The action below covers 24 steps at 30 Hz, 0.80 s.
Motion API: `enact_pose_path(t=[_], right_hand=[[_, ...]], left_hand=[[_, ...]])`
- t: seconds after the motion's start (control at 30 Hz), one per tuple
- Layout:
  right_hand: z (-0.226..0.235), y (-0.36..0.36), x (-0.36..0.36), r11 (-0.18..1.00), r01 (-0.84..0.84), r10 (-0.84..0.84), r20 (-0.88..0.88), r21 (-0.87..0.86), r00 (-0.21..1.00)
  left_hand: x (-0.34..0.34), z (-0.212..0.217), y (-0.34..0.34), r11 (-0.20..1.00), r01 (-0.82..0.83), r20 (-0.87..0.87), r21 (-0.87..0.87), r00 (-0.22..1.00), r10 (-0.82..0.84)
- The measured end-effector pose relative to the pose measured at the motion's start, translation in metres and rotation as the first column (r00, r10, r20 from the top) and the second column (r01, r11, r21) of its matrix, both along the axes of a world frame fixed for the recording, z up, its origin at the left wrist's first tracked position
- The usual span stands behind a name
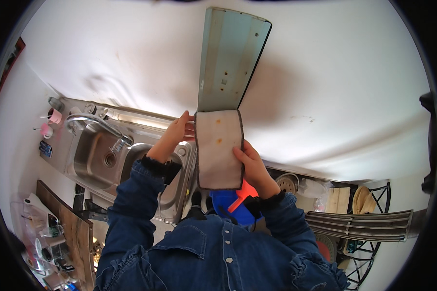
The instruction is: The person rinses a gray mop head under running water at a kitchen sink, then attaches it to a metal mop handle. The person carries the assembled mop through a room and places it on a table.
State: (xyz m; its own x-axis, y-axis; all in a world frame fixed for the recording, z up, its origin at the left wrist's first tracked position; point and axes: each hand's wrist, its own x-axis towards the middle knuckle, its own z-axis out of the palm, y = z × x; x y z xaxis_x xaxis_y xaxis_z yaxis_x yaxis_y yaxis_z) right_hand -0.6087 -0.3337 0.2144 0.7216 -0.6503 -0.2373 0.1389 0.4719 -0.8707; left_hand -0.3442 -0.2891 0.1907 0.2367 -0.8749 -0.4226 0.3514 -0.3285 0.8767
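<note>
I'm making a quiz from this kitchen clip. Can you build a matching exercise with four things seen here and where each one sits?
Things:
1. white cloth with orange stains
2. pale green metal panel
3. stainless steel sink
4. grey slatted metal grille

Places:
A. lower right, beside the person's right sleeve
B. held between left hand and right hand
C. left of the person, under a curved tap
D. rising above the cloth against the white wall

Pairs: 1-B, 2-D, 3-C, 4-A

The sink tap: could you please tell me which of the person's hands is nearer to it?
Left. The left hand is just right of the sink tap; the right hand is farther, beyond the cloth.
</note>
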Motion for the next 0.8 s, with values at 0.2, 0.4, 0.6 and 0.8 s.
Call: enact_pose_path(t=[0.2, 0.4, 0.6, 0.8], right_hand=[[0.065, -0.010, 0.023, 0.999, -0.011, 0.017, 0.119, -0.052, 0.993], [0.105, -0.033, 0.040, 0.987, -0.102, 0.123, 0.177, -0.121, 0.976], [0.118, -0.047, 0.026, 0.879, 0.145, -0.095, 0.132, -0.454, 0.987], [0.147, -0.070, 0.046, 0.255, 0.159, -0.275, 0.086, -0.954, 0.958]], left_hand=[[-0.033, 0.052, 0.045, 0.804, 0.245, 0.808, -0.542, 0.415, 0.418], [-0.033, 0.132, 0.044, 0.651, 0.407, 0.764, -0.640, 0.424, 0.486], [-0.015, 0.158, 0.010, 0.743, 0.124, 0.543, -0.658, 0.761, 0.354], [-0.003, 0.162, -0.017, 0.698, 0.194, 0.485, -0.689, 0.839, 0.245]])
